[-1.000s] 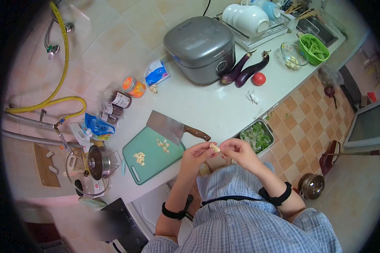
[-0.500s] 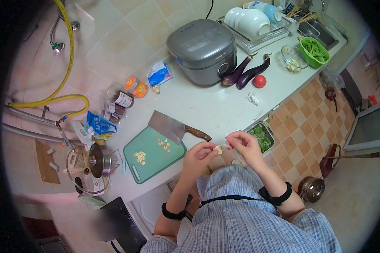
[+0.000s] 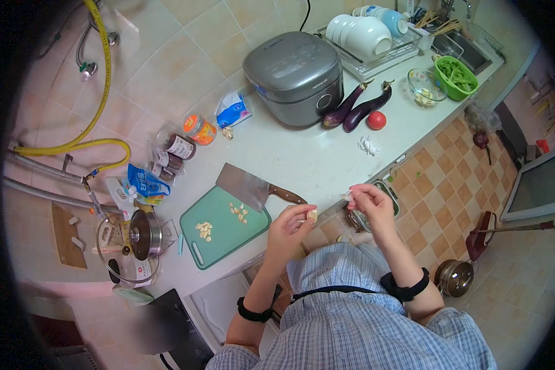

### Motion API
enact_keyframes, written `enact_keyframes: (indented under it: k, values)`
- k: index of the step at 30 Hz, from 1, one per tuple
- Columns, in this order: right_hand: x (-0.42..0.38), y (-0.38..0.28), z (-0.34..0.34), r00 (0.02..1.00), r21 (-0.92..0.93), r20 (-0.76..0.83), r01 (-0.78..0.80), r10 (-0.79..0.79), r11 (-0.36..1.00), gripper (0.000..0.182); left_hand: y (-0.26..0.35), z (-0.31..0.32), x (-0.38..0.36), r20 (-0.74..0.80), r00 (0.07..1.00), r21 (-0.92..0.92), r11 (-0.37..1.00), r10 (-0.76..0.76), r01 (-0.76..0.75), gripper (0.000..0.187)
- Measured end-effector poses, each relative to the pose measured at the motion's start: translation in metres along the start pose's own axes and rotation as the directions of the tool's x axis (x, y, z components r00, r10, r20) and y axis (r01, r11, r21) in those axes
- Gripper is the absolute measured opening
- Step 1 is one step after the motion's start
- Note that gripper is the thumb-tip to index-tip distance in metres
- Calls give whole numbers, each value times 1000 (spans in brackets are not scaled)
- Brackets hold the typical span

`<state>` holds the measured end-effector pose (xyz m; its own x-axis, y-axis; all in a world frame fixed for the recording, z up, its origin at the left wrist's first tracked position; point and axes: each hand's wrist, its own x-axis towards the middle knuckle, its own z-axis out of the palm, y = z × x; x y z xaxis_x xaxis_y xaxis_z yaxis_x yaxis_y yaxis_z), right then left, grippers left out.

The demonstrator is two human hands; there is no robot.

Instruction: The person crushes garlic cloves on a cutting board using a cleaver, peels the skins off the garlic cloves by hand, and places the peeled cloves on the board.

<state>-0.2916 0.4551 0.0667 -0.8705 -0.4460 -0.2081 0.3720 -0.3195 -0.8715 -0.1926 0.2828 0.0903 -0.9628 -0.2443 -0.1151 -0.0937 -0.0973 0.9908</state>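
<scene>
My left hand (image 3: 290,227) pinches a pale garlic clove (image 3: 312,215) between thumb and fingertips, just off the counter's front edge. A little to the right, my right hand (image 3: 374,208) is closed on a thin whitish bit of garlic skin (image 3: 349,196). Two small groups of garlic cloves (image 3: 204,231) lie on the green cutting board (image 3: 219,250), to the left of my left hand. Across the board's upper right corner rests a cleaver (image 3: 243,187), its wooden handle pointing toward my hands. Behind my right hand, a metal-rimmed container (image 3: 393,196) is partly hidden.
A small pile of white scraps (image 3: 369,145) lies near the counter edge. Farther back are a rice cooker (image 3: 293,80), two eggplants (image 3: 367,111), a tomato (image 3: 376,120), a glass bowl (image 3: 427,80) and a green basket (image 3: 470,92) of greens. Jars (image 3: 199,129) and a lidded pot (image 3: 147,234) stand left.
My hands have drawn apart. The right one moved right and slightly up with the skin; the left shifted little and still pinches the clove.
</scene>
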Motion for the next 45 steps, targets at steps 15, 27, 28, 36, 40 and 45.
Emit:
enact_keyframes:
  k: [15, 27, 28, 36, 40, 45]
  values:
    - [11, 1, -86, 955, -878, -192, -63, -227, 475, 26, 10, 21, -3, -4, 995, 42, 994, 98, -98, 14]
    - [-29, -38, 15, 851, -524, 427, 508, -306, 684, 18, 25, 28, -7, 67, 961, 243, 929, 270, -278, 17]
    - [-30, -37, 15, 862, -505, 420, 482, -284, 716, 16, 25, 28, -8, 63, 960, 244, 929, 271, -278, 17]
    - [-35, -38, 17, 852, -495, 397, 512, -341, 702, 13, 31, 30, -13, 80, 941, 412, 849, 328, -331, 21]
    - [-38, -38, 15, 839, -561, 427, 538, -337, 630, 9, 32, 31, -16, 83, 940, 414, 846, 332, -336, 20]
    - [-43, -39, 17, 849, -631, 435, 526, -300, 570, 8, 29, 33, -22, 35, 991, 177, 975, 130, -134, 28]
